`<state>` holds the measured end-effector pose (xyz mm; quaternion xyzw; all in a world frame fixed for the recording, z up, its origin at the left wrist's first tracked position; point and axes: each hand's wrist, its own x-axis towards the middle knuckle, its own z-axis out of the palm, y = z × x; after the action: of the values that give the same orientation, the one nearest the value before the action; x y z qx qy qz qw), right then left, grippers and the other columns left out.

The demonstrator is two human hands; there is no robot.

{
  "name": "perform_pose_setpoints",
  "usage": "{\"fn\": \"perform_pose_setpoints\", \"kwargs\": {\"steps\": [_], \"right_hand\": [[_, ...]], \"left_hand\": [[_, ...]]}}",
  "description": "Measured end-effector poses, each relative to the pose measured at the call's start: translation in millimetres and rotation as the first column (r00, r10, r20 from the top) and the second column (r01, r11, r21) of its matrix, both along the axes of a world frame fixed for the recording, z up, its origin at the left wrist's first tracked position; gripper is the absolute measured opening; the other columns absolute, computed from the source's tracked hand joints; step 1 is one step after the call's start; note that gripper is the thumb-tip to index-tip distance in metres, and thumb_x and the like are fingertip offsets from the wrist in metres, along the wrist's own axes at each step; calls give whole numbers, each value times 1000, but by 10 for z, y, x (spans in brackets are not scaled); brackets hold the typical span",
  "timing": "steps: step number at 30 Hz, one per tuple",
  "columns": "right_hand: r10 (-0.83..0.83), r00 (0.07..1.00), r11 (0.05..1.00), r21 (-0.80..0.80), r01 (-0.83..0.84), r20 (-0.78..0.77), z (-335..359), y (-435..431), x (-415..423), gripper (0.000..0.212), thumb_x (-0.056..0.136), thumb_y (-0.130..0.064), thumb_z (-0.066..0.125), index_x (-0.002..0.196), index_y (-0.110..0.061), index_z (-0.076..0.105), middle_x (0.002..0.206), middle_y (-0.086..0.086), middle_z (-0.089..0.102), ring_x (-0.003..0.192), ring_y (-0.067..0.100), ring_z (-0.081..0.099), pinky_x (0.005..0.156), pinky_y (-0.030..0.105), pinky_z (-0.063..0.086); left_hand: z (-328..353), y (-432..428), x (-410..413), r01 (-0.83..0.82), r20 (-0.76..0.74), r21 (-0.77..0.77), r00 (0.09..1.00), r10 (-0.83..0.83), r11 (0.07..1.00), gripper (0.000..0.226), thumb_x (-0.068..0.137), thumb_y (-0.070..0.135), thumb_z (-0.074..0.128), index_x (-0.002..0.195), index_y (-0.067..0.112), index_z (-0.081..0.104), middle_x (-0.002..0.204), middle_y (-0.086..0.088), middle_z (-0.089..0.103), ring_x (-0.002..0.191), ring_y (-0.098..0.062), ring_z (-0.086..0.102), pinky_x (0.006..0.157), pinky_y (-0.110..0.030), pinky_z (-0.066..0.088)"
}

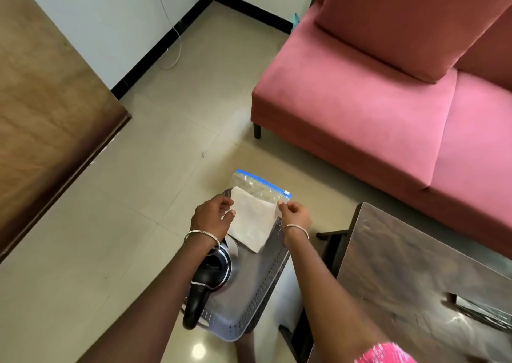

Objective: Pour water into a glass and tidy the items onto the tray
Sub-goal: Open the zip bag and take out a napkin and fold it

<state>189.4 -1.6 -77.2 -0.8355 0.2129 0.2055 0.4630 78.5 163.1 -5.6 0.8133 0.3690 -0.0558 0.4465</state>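
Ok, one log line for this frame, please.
phase: tidying | left hand: holds zip bag edge | right hand: pinches zip bag edge | zip bag: over tray | kettle: on tray

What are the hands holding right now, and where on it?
A clear zip-top plastic bag with a blue seal: the left hand grips its left edge, the right hand pinches its right edge.

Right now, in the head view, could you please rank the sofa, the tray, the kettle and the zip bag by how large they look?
1. sofa
2. tray
3. zip bag and kettle: they look about alike, and the kettle is partly hidden, so I would not rank them.
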Motion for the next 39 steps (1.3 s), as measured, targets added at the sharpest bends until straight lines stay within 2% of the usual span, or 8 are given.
{"fn": "perform_pose_setpoints", "kwargs": {"steps": [5,8,11,18,25,29,34,39], "right_hand": [[34,979,984,166,-68,199,475,-147,-280,8,85,-13,75,79,-15,69,79,10,73,71,17,64,76,37,55],[94,946,970,184,-157,311,840,-287,-461,11,86,-7,72,87,-18,72,85,1,76,77,16,69,78,33,56],[166,886,961,132,-245,433,1215,-443,-630,9,87,-11,73,92,-17,76,88,-3,77,80,13,71,70,20,51],[289,722,910,54,-412,628,2208,-922,-1082,7,87,-13,74,92,-15,78,82,-9,75,76,1,68,75,17,51],[354,562,852,-10,-523,748,3113,-1490,-1873,12,88,-30,72,91,-21,78,85,-8,77,81,11,70,76,38,55],[352,485,842,-44,-537,800,3517,-1869,-2361,16,88,-38,67,93,-26,76,87,-10,75,83,9,68,75,39,55],[335,473,857,-54,-513,815,3800,-2385,-2932,18,87,-38,69,92,-24,79,87,-11,76,84,9,69,80,34,55],[194,522,895,68,-441,831,3910,-2885,-3417,10,87,-25,74,96,-23,78,91,-14,77,89,7,72,83,37,56]], "left_hand": [[380,-162,-17,31,94,15,995,-33,999,17,82,14,69,98,20,70,95,3,73,87,-14,69,86,-27,52],[691,-305,-112,45,170,11,984,-46,999,16,83,13,69,98,18,69,92,5,72,86,-12,68,87,-27,53],[1014,-485,-254,58,247,0,967,-56,998,18,84,12,70,101,14,69,95,4,72,89,-10,69,90,-29,53],[1912,-977,-763,130,487,158,852,-192,979,29,86,15,70,114,22,67,112,8,68,103,-7,62,95,-23,46],[2782,-1528,-1334,207,586,328,721,-370,922,25,89,26,68,114,25,69,116,9,65,111,-9,58,99,-29,44],[3092,-1887,-1735,238,599,353,685,-414,905,18,86,33,70,103,27,72,108,14,68,104,-3,59,95,-26,45],[3262,-2366,-2300,252,678,297,624,-389,921,12,83,31,73,92,23,73,95,14,70,93,3,62,81,-7,42],[3315,-2874,-2659,328,708,239,586,-395,914,14,81,33,74,89,23,73,93,14,71,94,0,64,83,-18,50]]}}
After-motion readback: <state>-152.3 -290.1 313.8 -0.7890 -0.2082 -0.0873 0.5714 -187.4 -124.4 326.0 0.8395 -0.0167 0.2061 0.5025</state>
